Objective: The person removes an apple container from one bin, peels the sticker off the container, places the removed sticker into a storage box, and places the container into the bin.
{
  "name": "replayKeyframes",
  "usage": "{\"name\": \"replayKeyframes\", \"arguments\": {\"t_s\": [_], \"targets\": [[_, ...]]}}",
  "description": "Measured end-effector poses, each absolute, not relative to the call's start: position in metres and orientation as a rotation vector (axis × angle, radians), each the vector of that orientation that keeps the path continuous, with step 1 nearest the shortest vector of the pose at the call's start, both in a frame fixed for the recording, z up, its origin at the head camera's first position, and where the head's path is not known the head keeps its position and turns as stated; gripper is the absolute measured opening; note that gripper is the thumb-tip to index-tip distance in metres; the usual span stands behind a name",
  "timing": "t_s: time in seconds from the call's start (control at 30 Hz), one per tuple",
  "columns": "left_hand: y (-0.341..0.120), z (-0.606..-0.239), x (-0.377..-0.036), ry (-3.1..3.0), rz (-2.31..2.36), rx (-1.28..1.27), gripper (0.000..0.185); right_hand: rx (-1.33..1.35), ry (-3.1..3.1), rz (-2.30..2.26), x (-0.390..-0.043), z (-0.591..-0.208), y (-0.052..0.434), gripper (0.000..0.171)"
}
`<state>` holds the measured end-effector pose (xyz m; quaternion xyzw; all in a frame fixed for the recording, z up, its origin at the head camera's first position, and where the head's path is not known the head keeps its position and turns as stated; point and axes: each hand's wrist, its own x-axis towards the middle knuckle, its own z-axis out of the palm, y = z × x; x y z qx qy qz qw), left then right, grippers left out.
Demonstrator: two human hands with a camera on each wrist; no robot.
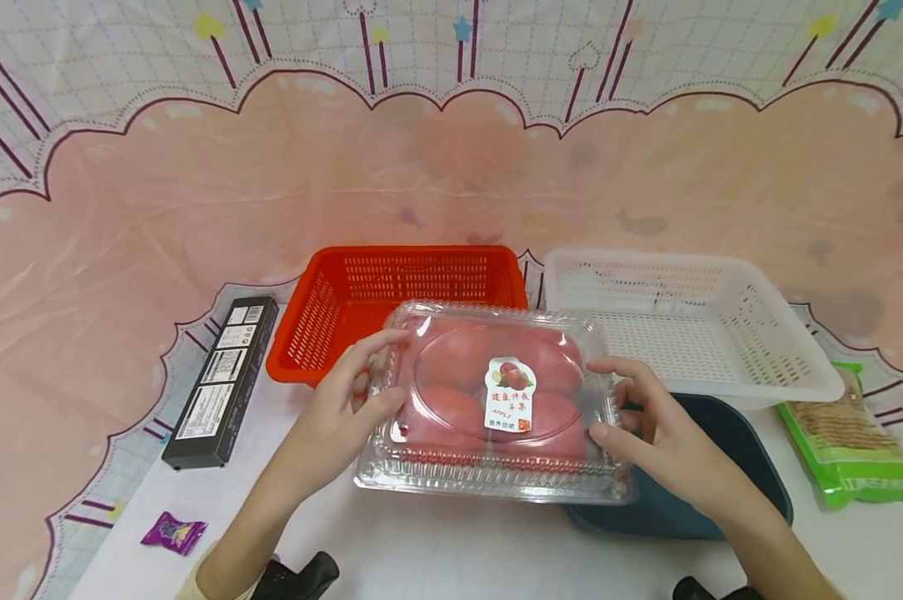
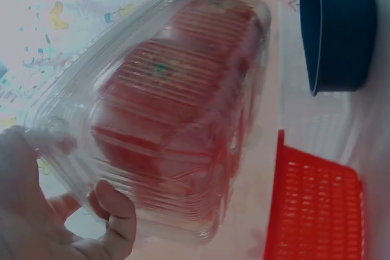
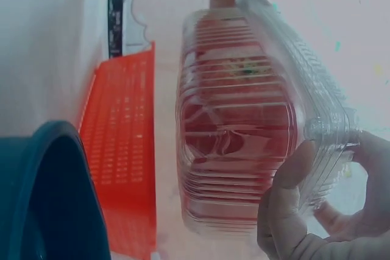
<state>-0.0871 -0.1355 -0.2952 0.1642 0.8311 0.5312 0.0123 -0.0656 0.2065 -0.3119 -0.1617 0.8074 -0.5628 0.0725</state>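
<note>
Both hands grasp a clear plastic box of apples (image 1: 492, 400) and hold it up above the middle of the counter (image 1: 451, 550), near its front edge. The left hand (image 1: 346, 400) grips the box's left end, fingers curled over the lid rim and thumb under it; the right hand (image 1: 650, 425) grips the right end the same way. The wrist views show the ribbed underside of the box (image 2: 177, 120) (image 3: 237, 126) lifted free, with nothing touching it from below.

A red basket (image 1: 391, 300) sits just behind the box, and a white basket (image 1: 691, 325) stands beside it toward the back right. A dark blue tub (image 1: 721, 467) rests under the right hand. A black carton (image 1: 222, 379) lies along the left edge, a purple candy (image 1: 172, 531) sits at the front left corner, and a green packet of crackers (image 1: 845, 437) lies at the right edge.
</note>
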Motion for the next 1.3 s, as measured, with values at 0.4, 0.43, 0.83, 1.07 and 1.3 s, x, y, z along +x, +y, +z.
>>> {"name": "replayKeyframes", "arguments": {"t_s": [0.4,0.43,0.83,1.07,1.3], "targets": [[-0.157,-0.295,-0.071,2.595,1.36,0.439,0.054,-0.439,2.438,-1.683,-0.057,-0.317,0.187,0.056],[-0.159,-0.294,-0.07,2.622,1.32,0.437,0.055,-0.433,2.436,-1.675,-0.057,-0.318,0.184,0.056],[-0.172,-0.293,-0.062,2.662,1.088,0.349,0.06,-0.367,2.423,-1.584,-0.053,-0.329,0.169,0.054],[-0.175,-0.294,-0.067,2.669,0.973,0.286,0.064,-0.348,2.394,-1.541,-0.053,-0.337,0.162,0.055],[-0.179,-0.298,-0.068,2.646,0.97,0.268,0.067,-0.387,2.378,-1.494,-0.054,-0.343,0.158,0.056]]}}
